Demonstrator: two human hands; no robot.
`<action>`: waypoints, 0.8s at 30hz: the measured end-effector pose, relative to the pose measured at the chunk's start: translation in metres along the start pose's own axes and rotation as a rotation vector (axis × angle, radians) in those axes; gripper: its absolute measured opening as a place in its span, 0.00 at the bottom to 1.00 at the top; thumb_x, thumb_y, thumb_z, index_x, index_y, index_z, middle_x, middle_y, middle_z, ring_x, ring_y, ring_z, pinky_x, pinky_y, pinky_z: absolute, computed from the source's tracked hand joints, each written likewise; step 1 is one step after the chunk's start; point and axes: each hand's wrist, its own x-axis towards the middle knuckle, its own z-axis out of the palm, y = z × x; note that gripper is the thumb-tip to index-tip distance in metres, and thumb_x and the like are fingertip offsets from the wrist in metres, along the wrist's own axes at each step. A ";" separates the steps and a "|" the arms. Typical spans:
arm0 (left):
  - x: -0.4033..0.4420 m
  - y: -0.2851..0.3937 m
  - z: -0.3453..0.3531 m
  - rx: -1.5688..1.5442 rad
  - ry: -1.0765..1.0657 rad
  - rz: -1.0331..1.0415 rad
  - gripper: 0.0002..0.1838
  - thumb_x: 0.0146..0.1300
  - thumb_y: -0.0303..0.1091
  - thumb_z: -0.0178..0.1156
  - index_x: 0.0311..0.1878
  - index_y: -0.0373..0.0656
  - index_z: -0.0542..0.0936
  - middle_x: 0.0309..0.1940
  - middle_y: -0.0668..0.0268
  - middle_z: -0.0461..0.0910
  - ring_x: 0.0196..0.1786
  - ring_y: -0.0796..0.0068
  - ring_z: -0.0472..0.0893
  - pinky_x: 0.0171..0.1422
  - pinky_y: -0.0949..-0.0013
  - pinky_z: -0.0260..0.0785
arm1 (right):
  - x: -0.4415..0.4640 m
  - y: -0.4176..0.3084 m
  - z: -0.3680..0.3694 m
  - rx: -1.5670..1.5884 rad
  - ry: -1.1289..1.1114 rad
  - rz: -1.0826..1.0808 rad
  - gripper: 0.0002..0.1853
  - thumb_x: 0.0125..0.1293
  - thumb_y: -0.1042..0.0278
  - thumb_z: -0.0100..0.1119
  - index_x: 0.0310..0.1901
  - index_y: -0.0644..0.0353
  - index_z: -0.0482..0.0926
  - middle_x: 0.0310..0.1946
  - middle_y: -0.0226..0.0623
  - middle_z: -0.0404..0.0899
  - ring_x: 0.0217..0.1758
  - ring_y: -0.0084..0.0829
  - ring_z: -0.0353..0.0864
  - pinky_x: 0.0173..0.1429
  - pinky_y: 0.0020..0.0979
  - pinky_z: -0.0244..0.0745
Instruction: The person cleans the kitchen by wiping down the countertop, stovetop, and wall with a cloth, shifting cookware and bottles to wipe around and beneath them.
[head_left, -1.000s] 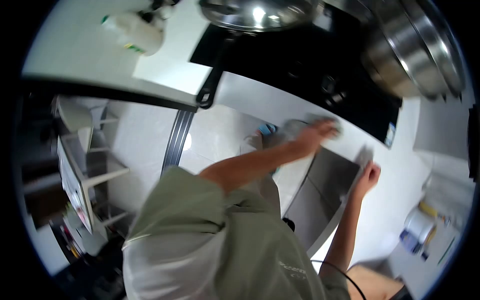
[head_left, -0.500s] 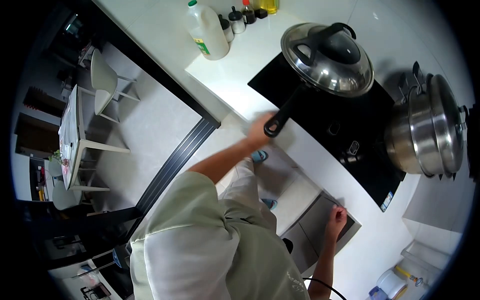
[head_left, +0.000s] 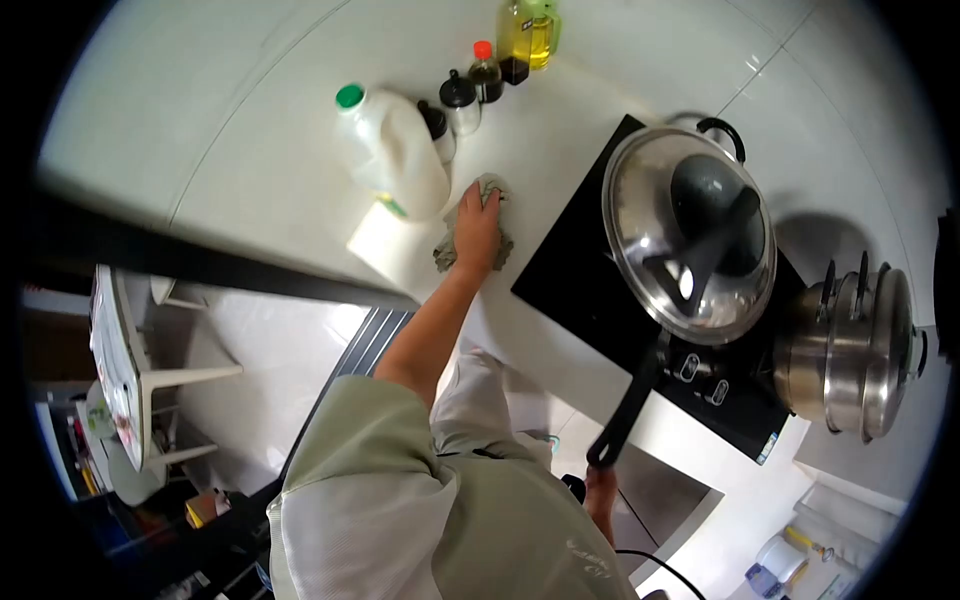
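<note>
A crumpled, uneven-edged grey-green cloth (head_left: 502, 247) bunches on the worktop (head_left: 545, 170) beside the translucent jug (head_left: 402, 160), in the grip of the left hand (head_left: 478, 230); I cannot tell the grip of the half-hidden right hand (head_left: 601, 490).

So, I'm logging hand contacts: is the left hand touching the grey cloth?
Touching. The head view shows the left hand lying on the grey cloth, whose crumpled edges stick out around it.

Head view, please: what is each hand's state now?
Left hand: on crumpled, greyish fabric cloth; firmness of grip unclear.
Right hand: partly hidden; open or closed cannot be told.
</note>
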 end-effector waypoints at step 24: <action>0.284 -0.011 0.216 -0.129 -0.205 0.203 0.22 0.54 0.23 0.51 0.51 0.57 0.77 0.58 0.62 0.67 0.59 0.61 0.68 0.61 0.58 0.62 | -0.110 -0.096 0.059 0.128 0.003 0.731 0.16 0.58 0.55 0.58 0.35 0.62 0.75 0.27 0.39 0.76 0.31 0.31 0.76 0.35 0.36 0.71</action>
